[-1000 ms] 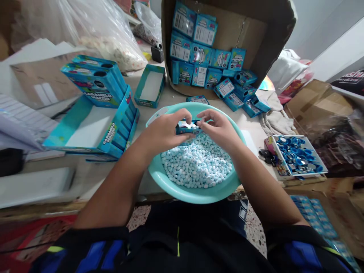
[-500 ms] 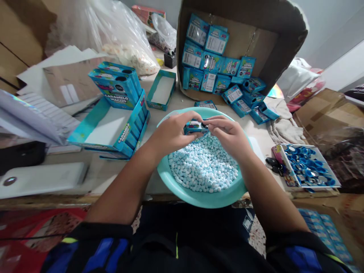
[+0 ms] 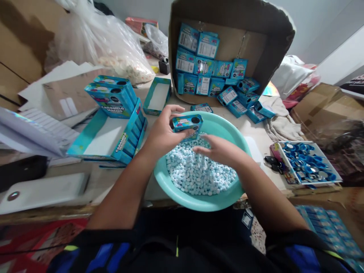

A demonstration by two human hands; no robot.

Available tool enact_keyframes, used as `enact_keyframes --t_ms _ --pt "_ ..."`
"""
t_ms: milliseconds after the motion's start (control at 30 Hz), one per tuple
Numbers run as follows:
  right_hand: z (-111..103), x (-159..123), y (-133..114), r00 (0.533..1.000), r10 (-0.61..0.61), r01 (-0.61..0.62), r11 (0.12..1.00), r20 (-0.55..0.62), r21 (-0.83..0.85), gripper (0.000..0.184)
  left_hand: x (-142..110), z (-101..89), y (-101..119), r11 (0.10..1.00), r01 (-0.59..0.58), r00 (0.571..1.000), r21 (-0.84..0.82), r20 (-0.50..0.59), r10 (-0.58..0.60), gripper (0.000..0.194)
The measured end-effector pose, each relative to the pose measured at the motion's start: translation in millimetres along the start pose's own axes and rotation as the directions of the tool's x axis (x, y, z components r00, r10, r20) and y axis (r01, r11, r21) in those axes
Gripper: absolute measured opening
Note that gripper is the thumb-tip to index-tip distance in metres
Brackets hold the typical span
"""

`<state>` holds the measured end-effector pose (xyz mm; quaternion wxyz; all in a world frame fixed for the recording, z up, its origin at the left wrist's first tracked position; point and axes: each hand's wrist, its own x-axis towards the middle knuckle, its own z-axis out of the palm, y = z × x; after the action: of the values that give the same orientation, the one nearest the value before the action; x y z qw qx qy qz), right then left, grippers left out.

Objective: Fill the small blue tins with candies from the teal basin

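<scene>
My left hand [image 3: 165, 132] grips a small blue candy box [image 3: 186, 122], its top with a dark round hole facing up, above the far left part of a turquoise basin [image 3: 167, 182]. Pale blue and white candies [image 3: 199, 170] fill the bottom of the basin. Just right of the box, my right hand [image 3: 220, 149] hovers low over the candies, thumb and fingers apart with nothing seen between them. On the left, an open blue display tray [image 3: 96, 151] has two upright candy boxes [image 3: 113, 100] at its far end.
A large cardboard carton [image 3: 256, 41] holding several blue boxes lies open at the back. To the right are keys [image 3: 273, 163] and a white tray of blue lids [image 3: 307, 161]. A smaller blue tray [image 3: 157, 96] and a white phone [image 3: 42, 189] are on the left.
My right hand has come away from the box and dropped toward the candies, its fingers parting. My left hand has tipped the box so its holed top shows.
</scene>
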<state>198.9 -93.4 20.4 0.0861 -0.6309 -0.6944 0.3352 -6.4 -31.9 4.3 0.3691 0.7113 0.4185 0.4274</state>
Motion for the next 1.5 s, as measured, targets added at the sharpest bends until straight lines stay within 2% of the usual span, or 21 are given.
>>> enact_keyframes --t_ms 67,100,167,333,467,567,633,767,867,933,1033,1100,1167,1300,1400,1500 --pt "8.5 -3.8 -9.5 0.974 0.051 0.012 0.961 0.223 -0.275 0.075 2.1 -0.2 -5.0 1.000 0.002 0.999 0.016 -0.054 -0.001 0.063" --pt "13.7 -5.2 -13.8 0.958 0.039 0.068 0.932 0.285 -0.355 0.077 3.1 -0.2 -7.5 1.000 0.003 0.997 0.021 -0.072 -0.001 0.062" --pt "23.5 -5.6 -19.8 0.944 -0.044 0.184 0.891 0.326 -0.414 0.078 4.5 -0.1 -11.4 0.999 0.016 0.996 0.028 -0.084 -0.014 0.063" --pt "29.9 3.7 -16.0 0.926 -0.144 0.258 0.916 0.349 -0.308 0.050 3.7 0.1 -10.0 0.998 0.044 0.999 0.046 -0.022 -0.043 0.067" --pt "34.6 10.4 -5.7 0.921 -0.241 0.311 0.929 0.306 -0.204 0.024 2.0 -0.4 -5.9 0.995 0.045 0.999 0.090 -0.002 -0.045 0.064" --pt "43.3 13.7 -1.8 0.913 -0.310 0.352 0.928 0.266 -0.126 0.026 2.0 -1.4 -5.8 0.991 0.046 0.999 0.124 0.023 -0.049 0.061" --pt "43.7 14.1 -3.5 0.916 -0.315 0.342 0.937 0.250 -0.073 0.028 2.1 -2.1 -6.0 0.988 0.040 0.999 0.150 0.030 -0.045 0.059" --pt "22.1 8.2 -12.1 0.921 -0.287 0.293 0.956 0.264 0.016 0.027 1.4 -2.3 -3.1 0.975 0.059 0.997 0.216 0.032 -0.068 0.059" --pt "0.7 2.2 -13.1 0.942 -0.293 0.270 0.951 0.165 0.150 0.026 0.9 -1.4 1.3 0.959 0.070 0.994 0.276 0.064 -0.091 0.056" --pt "-7.3 0.6 -10.2 0.961 -0.271 0.237 0.918 0.065 0.319 0.026 1.2 -1.1 3.5 0.950 0.051 0.991 0.309 0.104 -0.087 0.053" --pt "-8.3 3.7 -4.9 0.979 -0.192 0.197 0.772 -0.075 0.604 0.030 1.6 -1.0 4.8 0.945 -0.002 0.979 0.326 0.192 -0.064 0.047" --pt "-5.9 9.2 -2.4 0.976 -0.127 0.216 0.672 -0.178 0.708 0.033 0.9 -0.8 5.3 0.954 -0.037 0.961 0.297 0.272 -0.048 0.043" --pt "-4.2 15.9 -0.2 0.953 -0.064 0.269 0.622 -0.295 0.735 0.036 -0.8 -0.2 6.8 0.969 -0.065 0.934 0.239 0.357 -0.026 0.040" --pt "-4.5 26.0 3.7 0.883 -0.001 0.366 0.628 -0.470 0.687 0.043 -5.8 1.4 13.7 0.988 -0.070 0.872 0.139 0.490 -0.007 0.042" --pt "-3.4 26.8 3.0 0.869 0.019 0.382 0.610 -0.494 0.694 0.039 -7.8 2.2 18.2 0.995 -0.039 0.857 0.090 0.516 -0.013 0.044" --pt "0.0 24.5 -0.8 0.882 0.021 0.369 0.592 -0.472 0.716 0.036 -7.4 2.9 18.3 0.997 -0.034 0.873 0.067 0.488 -0.003 0.046"
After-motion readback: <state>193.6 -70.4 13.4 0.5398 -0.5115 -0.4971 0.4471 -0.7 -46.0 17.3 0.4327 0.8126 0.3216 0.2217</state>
